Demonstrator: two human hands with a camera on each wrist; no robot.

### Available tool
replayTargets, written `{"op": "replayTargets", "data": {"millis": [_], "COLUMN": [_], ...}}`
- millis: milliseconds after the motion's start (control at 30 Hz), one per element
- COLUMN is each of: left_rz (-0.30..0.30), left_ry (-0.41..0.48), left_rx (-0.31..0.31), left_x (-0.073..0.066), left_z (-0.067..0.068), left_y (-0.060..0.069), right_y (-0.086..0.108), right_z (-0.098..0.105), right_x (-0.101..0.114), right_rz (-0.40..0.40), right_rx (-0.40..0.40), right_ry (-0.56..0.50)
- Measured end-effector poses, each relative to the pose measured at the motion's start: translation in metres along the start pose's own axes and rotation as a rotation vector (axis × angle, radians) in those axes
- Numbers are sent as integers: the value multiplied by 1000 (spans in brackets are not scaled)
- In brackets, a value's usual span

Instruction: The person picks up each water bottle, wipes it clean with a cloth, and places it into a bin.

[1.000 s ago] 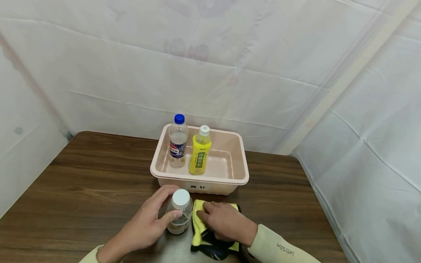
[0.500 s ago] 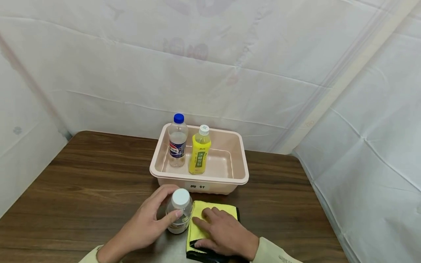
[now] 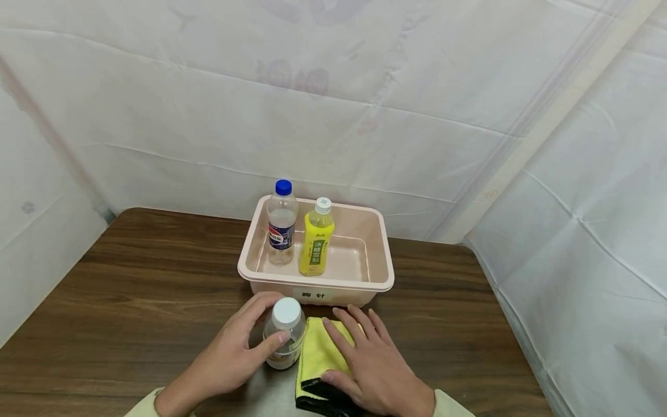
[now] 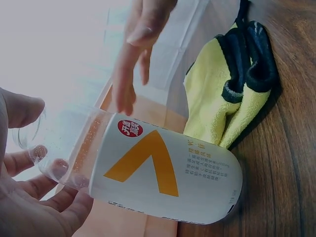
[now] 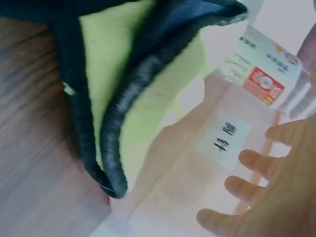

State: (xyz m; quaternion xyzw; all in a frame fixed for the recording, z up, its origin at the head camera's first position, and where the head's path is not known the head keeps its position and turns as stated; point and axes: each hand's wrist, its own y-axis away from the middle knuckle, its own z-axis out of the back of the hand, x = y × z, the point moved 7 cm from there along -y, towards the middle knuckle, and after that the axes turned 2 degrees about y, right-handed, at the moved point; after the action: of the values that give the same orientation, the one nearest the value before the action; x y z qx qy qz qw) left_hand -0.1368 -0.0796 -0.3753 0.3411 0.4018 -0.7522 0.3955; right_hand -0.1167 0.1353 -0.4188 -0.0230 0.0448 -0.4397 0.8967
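Note:
A clear bottle with a white cap stands upright on the table, in front of the bin. My left hand holds it by the upper part, thumb on one side and fingers round the other. The left wrist view shows its white label with an orange mark. Right beside the bottle lies a folded yellow cloth with black edging. Over the cloth's right side is my right hand, fingers straight and spread. The right wrist view shows those fingers apart from the cloth.
Behind the hands stands a pale pink bin with a paper label on its front. A blue-capped bottle and a yellow-labelled bottle stand in its left half. Brown wooden tabletop surrounds it, with white sheeting behind.
My right hand has flattened and smoothed the rumpled cloth, then let go and lifted off with fingers spreading, shifting slightly right. My left hand and its bottle have stayed put.

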Motion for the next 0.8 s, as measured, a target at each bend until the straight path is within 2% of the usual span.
{"op": "replayTargets", "data": {"millis": [133, 233, 567, 800], "left_rz": [5, 13, 47, 43], "left_ry": [6, 3, 24, 2], "left_rx": [5, 6, 1, -11], "left_x": [1, 2, 4, 2], "left_z": [0, 0, 1, 0], "left_y": [-1, -2, 0, -1], "right_y": [5, 8, 12, 11], "right_z": [7, 13, 31, 40], "right_x": [-5, -7, -16, -29], "right_rz": [-47, -68, -103, -130], "right_rx": [41, 44, -14, -61], "right_ry": [-48, -64, -14, 10]}}
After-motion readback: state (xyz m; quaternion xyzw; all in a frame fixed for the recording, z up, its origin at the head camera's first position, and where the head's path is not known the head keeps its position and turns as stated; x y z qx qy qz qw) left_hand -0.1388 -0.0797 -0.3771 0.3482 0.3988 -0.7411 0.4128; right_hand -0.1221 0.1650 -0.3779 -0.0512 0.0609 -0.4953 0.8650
